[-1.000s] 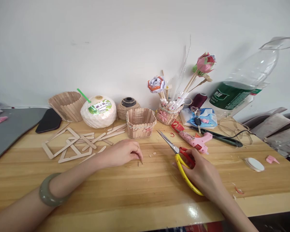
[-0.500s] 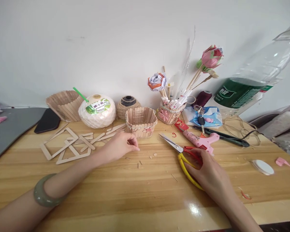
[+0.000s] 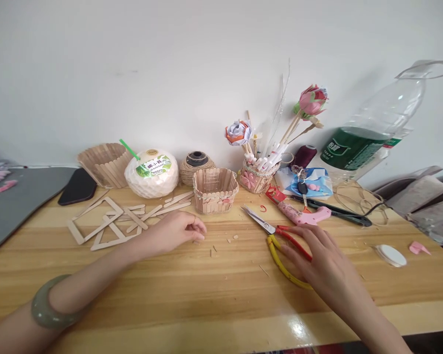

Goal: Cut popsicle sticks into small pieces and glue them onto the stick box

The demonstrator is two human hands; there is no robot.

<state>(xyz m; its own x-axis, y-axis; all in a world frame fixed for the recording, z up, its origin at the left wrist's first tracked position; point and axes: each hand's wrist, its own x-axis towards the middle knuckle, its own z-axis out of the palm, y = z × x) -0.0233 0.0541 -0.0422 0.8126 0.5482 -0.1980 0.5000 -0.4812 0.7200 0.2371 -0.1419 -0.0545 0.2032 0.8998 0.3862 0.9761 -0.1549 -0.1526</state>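
Note:
My left hand [image 3: 173, 231] hovers over the middle of the table, its fingers curled together with nothing visible in them. Close behind it stands a small basket [image 3: 214, 204] made of craft sticks, trimmed with beads. Loose craft sticks [image 3: 177, 208] and several joined stick frames [image 3: 112, 241] lie left of the basket. On the right, scissors [image 3: 266, 227] with one red and one yellow handle lie on the table, blades slightly apart. My right hand [image 3: 328, 255] rests over their handles, fingers spread and touching but not wrapped round them.
A pink glue gun [image 3: 313, 215] lies behind the scissors. Along the wall are a taller stick basket [image 3: 109, 167], a wrapped coconut [image 3: 151, 179], twine [image 3: 195, 172], a flower-filled holder [image 3: 256, 181] and a large bottle [image 3: 354, 150]. A phone [image 3: 77, 187] and round white lid [image 3: 391, 255] lie nearer the sides.
The view has shifted slightly. My left hand has drawn back a little to the left. My right hand's fingers have loosened on the scissors, which stay in place on the table.

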